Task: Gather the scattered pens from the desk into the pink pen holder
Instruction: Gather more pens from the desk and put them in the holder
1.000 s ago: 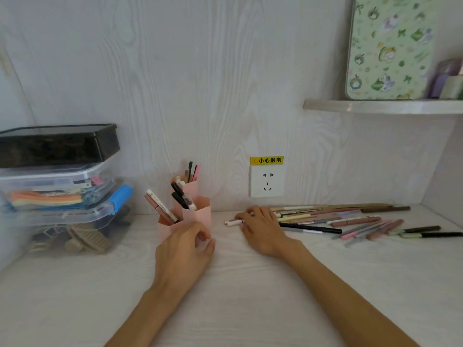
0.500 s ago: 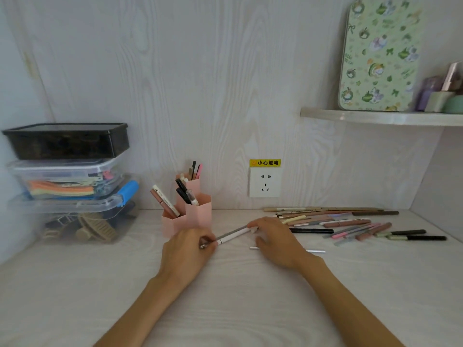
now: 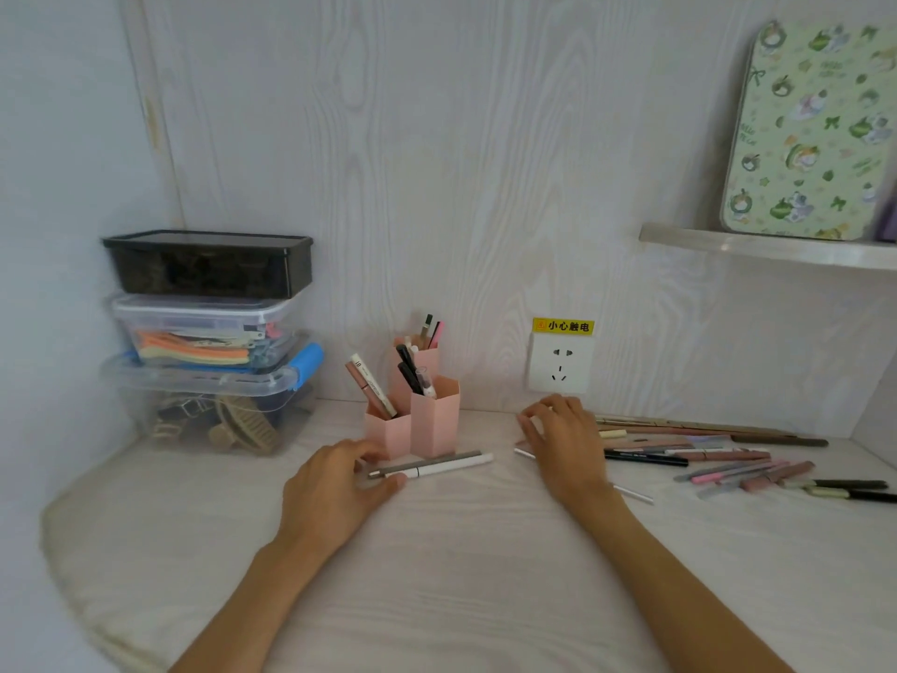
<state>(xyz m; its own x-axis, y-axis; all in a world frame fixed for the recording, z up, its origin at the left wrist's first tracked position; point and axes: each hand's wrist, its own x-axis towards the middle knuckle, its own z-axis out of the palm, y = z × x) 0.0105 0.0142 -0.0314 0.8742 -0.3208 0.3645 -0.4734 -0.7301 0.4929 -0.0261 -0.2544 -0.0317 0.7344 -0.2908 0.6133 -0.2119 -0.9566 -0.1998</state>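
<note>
The pink pen holder (image 3: 434, 422), made of hexagonal tubes with several pens in it, stands near the back wall. Right in front of it a white pen (image 3: 454, 464) and a grey pen (image 3: 429, 461) lie side by side on the desk. My left hand (image 3: 340, 488) pinches their left ends between thumb and fingers. Palm down, my right hand (image 3: 565, 444) lies at the left end of the scattered pens (image 3: 718, 454), its bent fingertips touching them. A thin silver pen (image 3: 631, 494) runs under that hand.
Stacked plastic storage boxes (image 3: 208, 342) fill the left corner. On the back wall is a power socket (image 3: 560, 369). A shelf (image 3: 776, 247) at the upper right carries a green patterned board (image 3: 815, 133).
My right hand has let go of the white pen and moved back right to the pile. My left hand now holds the pens' ends in front of the holder.
</note>
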